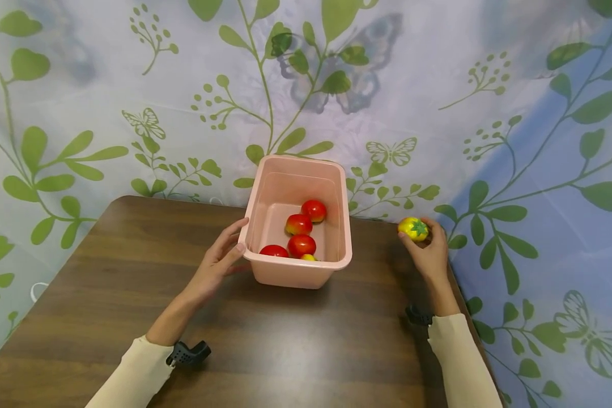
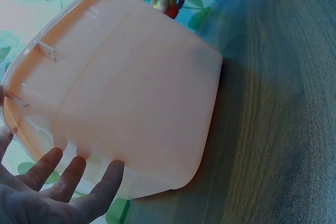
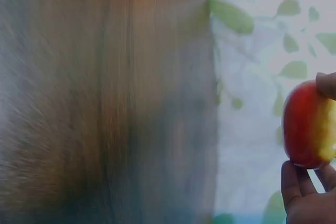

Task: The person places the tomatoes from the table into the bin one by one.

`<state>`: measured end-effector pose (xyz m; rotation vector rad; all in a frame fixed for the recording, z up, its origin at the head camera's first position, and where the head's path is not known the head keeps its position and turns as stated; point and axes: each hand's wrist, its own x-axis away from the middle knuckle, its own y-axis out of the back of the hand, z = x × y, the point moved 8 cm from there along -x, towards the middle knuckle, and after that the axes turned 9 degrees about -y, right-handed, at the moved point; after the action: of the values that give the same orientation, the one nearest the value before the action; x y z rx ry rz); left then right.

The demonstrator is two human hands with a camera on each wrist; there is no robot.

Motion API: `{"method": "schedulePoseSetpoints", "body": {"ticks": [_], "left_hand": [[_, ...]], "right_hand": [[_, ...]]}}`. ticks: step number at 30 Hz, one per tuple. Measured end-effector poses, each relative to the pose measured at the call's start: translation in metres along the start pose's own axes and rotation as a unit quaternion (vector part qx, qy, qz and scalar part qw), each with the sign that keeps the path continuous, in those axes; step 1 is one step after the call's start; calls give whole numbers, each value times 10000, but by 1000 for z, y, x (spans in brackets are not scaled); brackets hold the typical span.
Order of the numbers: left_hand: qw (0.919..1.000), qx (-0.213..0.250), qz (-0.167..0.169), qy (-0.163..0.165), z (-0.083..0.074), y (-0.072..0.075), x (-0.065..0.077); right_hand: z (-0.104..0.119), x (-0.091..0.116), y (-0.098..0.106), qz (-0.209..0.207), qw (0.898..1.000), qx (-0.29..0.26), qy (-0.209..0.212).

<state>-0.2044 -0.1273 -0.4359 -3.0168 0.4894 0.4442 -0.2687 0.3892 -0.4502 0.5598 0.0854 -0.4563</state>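
A pink plastic bin [image 1: 298, 274] stands near the back edge of the table with several red toy tomatoes [image 1: 302, 246] inside. My left hand [image 1: 219, 258] holds the bin's left rim, its thumb at the rim. In the left wrist view, the fingertips [image 2: 114, 169] touch the outer wall of the bin. Off to the right of the bin, my right hand [image 1: 430, 249] pinches a yellow-and-red toy tomato [image 1: 413, 228] with a green star-shaped top. The right wrist view shows this tomato's red side [image 3: 302, 124] between thumb and fingers.
Beneath everything is a brown wooden table [image 1: 285, 351]. A leaf-and-butterfly patterned cloth [image 1: 183, 113] hangs behind it, and another stretch of cloth [image 1: 556, 255] borders the right edge. Black straps [image 1: 188, 353] are on both wrists.
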Motion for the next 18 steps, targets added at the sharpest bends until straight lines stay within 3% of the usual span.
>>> {"method": "schedulePoseSetpoints", "body": {"ticks": [7, 18], "left_hand": [[10000, 12, -15, 6, 0, 1, 0], [10000, 61, -1, 47, -1, 0, 0]], "right_hand": [[48, 35, 1, 242, 9979, -282, 524], [52, 32, -2, 316, 9964, -239, 751]]}}
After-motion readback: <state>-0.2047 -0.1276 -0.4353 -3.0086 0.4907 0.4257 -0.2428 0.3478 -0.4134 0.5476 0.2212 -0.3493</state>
